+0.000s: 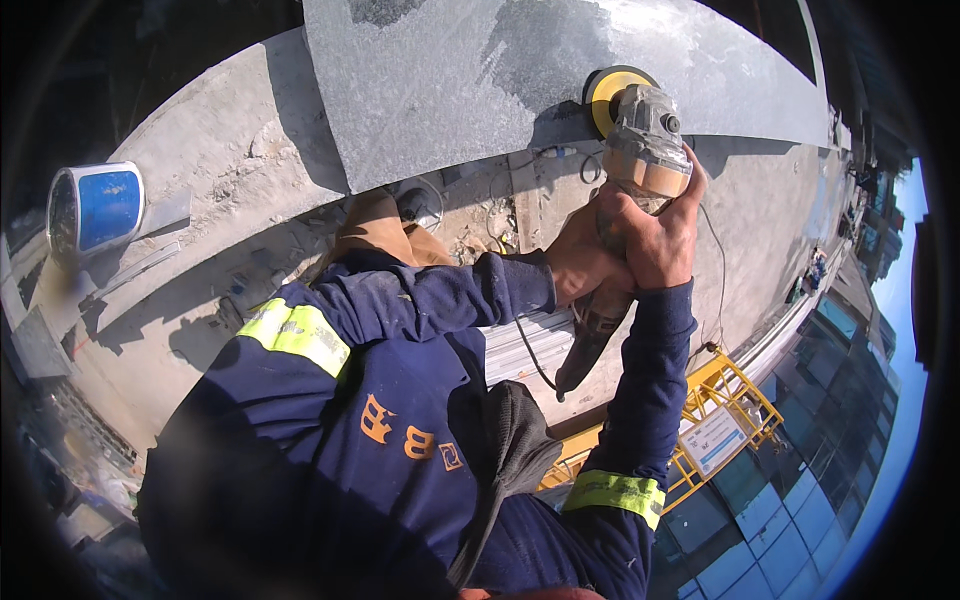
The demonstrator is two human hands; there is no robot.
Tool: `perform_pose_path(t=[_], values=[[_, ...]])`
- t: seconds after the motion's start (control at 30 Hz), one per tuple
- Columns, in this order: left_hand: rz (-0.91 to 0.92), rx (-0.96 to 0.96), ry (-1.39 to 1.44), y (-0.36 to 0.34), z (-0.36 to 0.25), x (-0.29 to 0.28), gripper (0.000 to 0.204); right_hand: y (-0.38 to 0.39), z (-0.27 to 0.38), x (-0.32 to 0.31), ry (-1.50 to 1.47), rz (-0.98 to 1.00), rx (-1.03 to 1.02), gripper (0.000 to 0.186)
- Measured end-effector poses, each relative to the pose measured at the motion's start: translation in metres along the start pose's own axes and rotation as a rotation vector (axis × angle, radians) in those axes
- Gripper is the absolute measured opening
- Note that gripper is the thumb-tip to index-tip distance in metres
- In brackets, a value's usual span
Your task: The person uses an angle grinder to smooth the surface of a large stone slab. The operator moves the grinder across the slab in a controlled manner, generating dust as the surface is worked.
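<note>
**Angle grinder held against a grey stone slab, high on a building edge**

Concrete ledge (215, 215), rough and dust-strewn, fills the view from nine o'clock across to three o'clock, lit by hard sun; glass building fronts and a yellow railed platform (735, 405) are seen far below at four to five o'clock, so the work is evidently done at height. A large grey slab (430, 85) is laid across the ledge at twelve o'clock, its near edge overhanging, which leaves that edge open to the tool. A dark blue work jacket with yellow reflective bands (297, 335) takes up the lower centre. A blue and white bucket (95, 208) stands well apart at nine o'clock.

An angle grinder (640, 150) is held at one o'clock, its yellow disc (603, 97) set touching the slab's surface near the edge. The right hand (660, 235) is wrapped shut around the grinder's body just behind the head; the left hand (580, 262) is closed on the handle just beside it, a two-handed grip that probably steadies the tool against its own pull. A black cable (530, 355) is seen hanging from the handle's rear.
</note>
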State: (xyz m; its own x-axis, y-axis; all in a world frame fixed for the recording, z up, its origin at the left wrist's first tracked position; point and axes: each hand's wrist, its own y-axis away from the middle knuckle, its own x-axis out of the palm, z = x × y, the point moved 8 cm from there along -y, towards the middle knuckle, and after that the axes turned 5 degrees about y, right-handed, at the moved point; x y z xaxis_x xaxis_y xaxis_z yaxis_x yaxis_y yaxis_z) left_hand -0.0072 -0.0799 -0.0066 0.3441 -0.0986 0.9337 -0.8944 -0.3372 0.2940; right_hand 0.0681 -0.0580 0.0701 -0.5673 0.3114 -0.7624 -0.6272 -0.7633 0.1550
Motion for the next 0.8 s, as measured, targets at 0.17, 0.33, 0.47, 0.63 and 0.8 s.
perform_pose_path(t=[0.17,0.33,0.47,0.63,0.8], values=[[-0.053,0.236,-0.05,0.028,-0.018,-0.003,0.079,0.016,0.011,0.022,0.015,0.127,-0.13,0.094],[-0.034,0.038,0.114,0.014,0.0,0.004,0.09,0.006,-0.003,0.005,0.007,0.077,-0.025,0.096],[-0.056,-0.048,0.115,0.008,0.003,0.003,0.086,0.002,-0.003,0.003,-0.015,0.046,-0.019,0.096],[-0.111,0.088,0.045,0.036,-0.012,-0.004,0.083,0.022,0.012,0.024,0.02,0.16,-0.144,0.096],[-0.057,-0.011,0.067,0.01,-0.001,0.007,0.075,0.004,-0.011,0.001,-0.043,0.057,0.052,0.092]])
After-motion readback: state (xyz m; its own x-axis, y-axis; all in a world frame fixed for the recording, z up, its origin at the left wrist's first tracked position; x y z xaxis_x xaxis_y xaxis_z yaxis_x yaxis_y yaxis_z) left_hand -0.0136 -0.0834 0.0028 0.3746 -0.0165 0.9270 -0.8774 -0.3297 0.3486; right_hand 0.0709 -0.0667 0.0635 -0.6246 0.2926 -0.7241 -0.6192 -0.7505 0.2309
